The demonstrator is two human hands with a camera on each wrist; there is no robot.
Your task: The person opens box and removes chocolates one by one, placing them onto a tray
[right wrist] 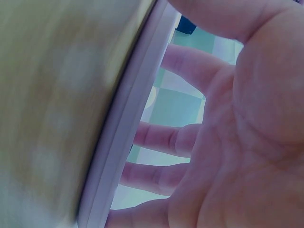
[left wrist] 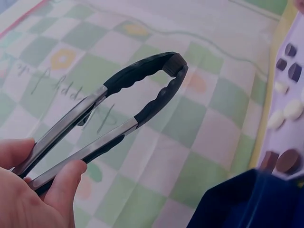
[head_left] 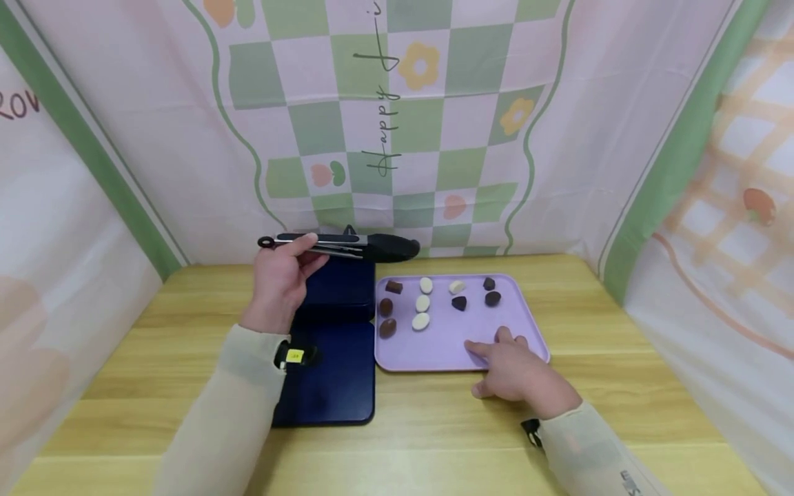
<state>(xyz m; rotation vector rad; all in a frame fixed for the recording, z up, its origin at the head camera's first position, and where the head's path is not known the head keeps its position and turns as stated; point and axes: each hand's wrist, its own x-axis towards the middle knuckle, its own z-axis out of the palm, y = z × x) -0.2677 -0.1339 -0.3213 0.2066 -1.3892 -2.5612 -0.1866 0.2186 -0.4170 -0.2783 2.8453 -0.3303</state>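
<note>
My left hand [head_left: 280, 279] grips metal tongs [head_left: 341, 242] with black scalloped ends, raised above the back of the table. In the left wrist view a small dark brown ridged piece [left wrist: 175, 64], like a chocolate, sits between the tong tips. My right hand [head_left: 511, 365] reaches over the near right edge of a lilac tray [head_left: 446, 351], palm down with fingers spread. On the tray lie several chocolates: brown ones [head_left: 387, 327] at left, white ovals [head_left: 422, 303] beside them, and dark pieces [head_left: 493, 298] with a pale one [head_left: 456, 286] farther right.
Directly left of the tray are a flat dark blue panel [head_left: 335, 372] and a raised dark blue block [head_left: 338, 289] behind it. The wooden table [head_left: 422, 427] backs onto a hanging checked cloth [head_left: 422, 138], with more fabric at both sides.
</note>
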